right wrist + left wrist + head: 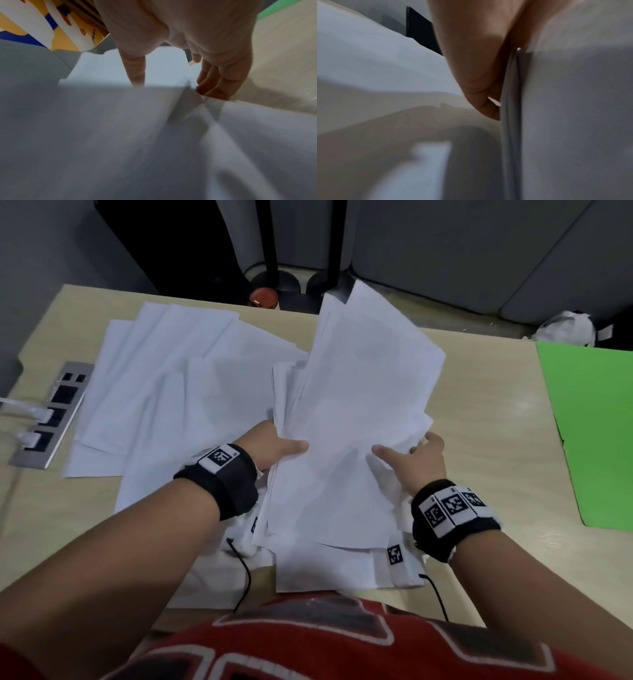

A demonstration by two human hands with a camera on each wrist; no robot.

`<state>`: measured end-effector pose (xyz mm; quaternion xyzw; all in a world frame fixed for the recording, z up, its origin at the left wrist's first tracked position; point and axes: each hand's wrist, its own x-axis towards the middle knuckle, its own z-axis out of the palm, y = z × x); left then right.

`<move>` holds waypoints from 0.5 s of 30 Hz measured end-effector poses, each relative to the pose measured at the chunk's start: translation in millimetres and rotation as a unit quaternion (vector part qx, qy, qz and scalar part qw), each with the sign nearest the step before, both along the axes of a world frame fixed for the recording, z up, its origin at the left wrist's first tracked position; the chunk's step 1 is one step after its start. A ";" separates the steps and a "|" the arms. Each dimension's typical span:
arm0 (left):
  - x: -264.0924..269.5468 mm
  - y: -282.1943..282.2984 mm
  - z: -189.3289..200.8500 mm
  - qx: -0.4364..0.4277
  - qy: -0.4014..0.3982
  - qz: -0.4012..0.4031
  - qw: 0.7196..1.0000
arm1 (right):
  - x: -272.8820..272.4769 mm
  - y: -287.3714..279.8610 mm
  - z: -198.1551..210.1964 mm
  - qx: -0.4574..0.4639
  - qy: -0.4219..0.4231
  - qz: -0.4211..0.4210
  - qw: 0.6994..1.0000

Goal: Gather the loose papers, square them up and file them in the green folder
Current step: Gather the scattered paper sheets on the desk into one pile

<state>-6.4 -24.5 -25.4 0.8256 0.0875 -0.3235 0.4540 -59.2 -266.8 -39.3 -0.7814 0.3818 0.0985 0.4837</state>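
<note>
Both hands hold a raised, ragged bundle of papers above the table: the left hand pinches its left edge, thumb on top and fingers beneath, while the right hand grips the right edge, thumb laid on the top sheet and fingers curled under. More loose sheets lie spread toward ten o'clock, and others lie under the wrists at six. The green folder rests flat at three o'clock, well apart. The bundle's edges are staggered, so I judge that squaring it now could let a sheet slip out, or crease a corner, and the sheets left on the table could be missed.
</note>
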 end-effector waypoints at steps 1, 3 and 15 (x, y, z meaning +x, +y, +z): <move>0.9 3.7 0.3 0.007 -0.006 0.002 1.000 | 2.0 1.9 -0.6 0.003 0.016 0.004 1.000; 3.1 10.7 0.8 0.041 -0.031 -0.003 0.999 | 6.0 4.3 -1.5 -0.005 0.048 0.019 0.999; 14.0 56.7 -3.7 0.300 -0.014 0.209 0.931 | 10.7 25.4 0.4 -0.157 0.054 0.060 0.984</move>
